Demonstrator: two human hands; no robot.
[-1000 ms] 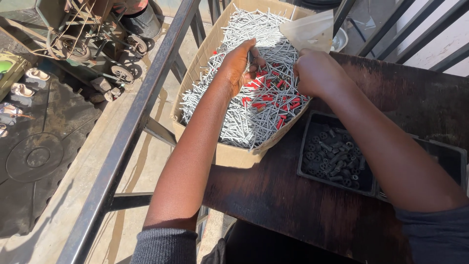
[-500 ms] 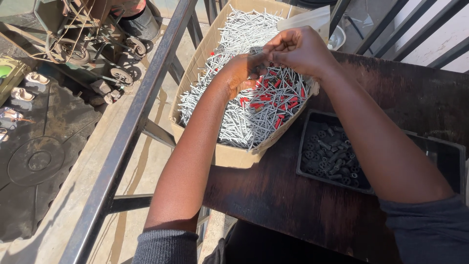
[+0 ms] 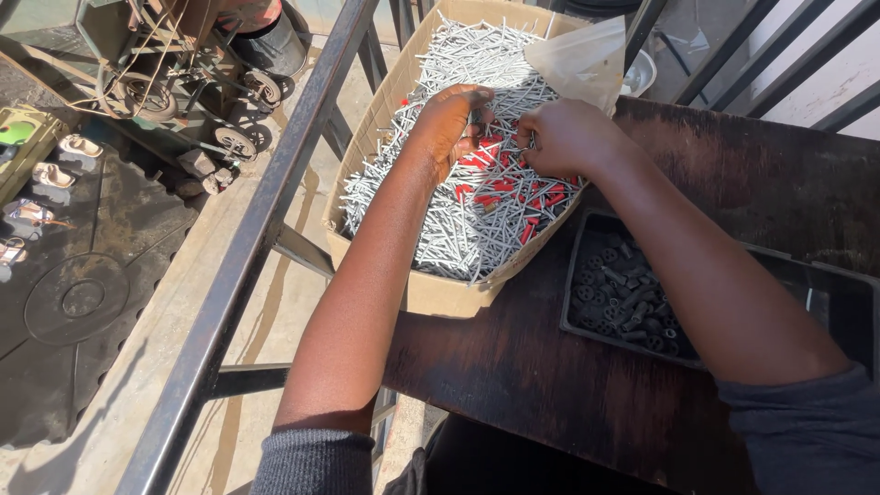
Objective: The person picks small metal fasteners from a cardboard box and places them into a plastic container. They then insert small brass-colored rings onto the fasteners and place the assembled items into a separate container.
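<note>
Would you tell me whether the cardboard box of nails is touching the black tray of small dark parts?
Apart. The head view shows a strip of dark table between the cardboard box and the black tray; the box's near right corner stops short of the tray's left rim.

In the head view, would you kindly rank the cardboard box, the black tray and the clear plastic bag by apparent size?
1. Cardboard box of nails, clearly largest.
2. Black tray, partly hidden by the right arm and nearer the camera, so its margin is unsure.
3. Clear plastic bag, smallest.
</note>
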